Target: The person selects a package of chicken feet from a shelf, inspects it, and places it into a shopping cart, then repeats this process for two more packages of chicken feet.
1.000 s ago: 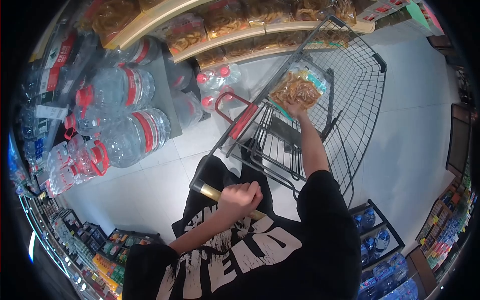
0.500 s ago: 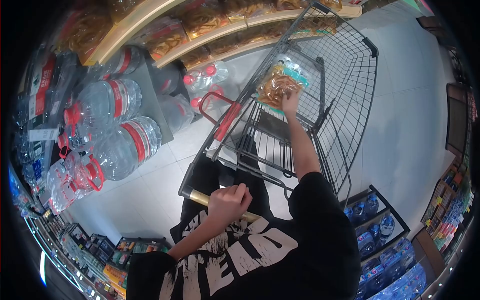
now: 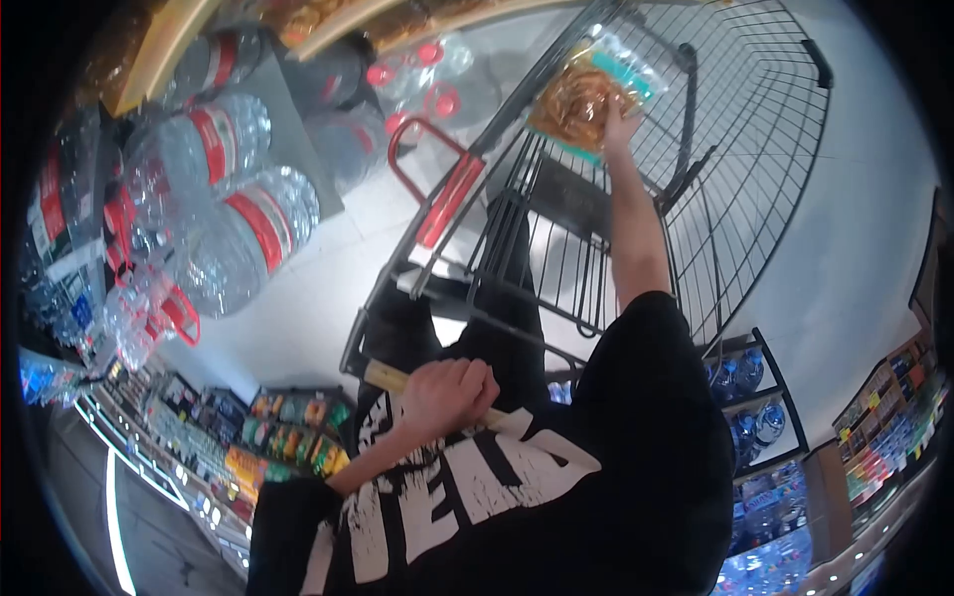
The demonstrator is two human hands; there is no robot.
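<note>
My left hand (image 3: 449,399) is closed in a fist around the gold-coloured handle bar (image 3: 386,376) of a black wire shopping cart (image 3: 770,164), close against my shirt. Stretched out over the cart, my right hand (image 3: 620,127) grips the lower right side of a clear snack bag (image 3: 576,104) filled with brown, curled pieces. Teal bands run along the bag's top and bottom. It overlaps the cart's basket in this view, and part of its right side is behind my fingers. A red loop-shaped frame (image 3: 452,199) sits on the cart's left side.
Large water bottles (image 3: 238,228) with red labels and caps stand at the left. Wooden shelves (image 3: 348,30) with packaged food run along the top. Racks of blue-tinted bottles (image 3: 760,497) are at lower right, and drink shelves (image 3: 293,432) at lower left.
The snack bag, my right hand and the cart basket sit higher and farther right in view. The water bottles have shifted up. Both hands keep their grips.
</note>
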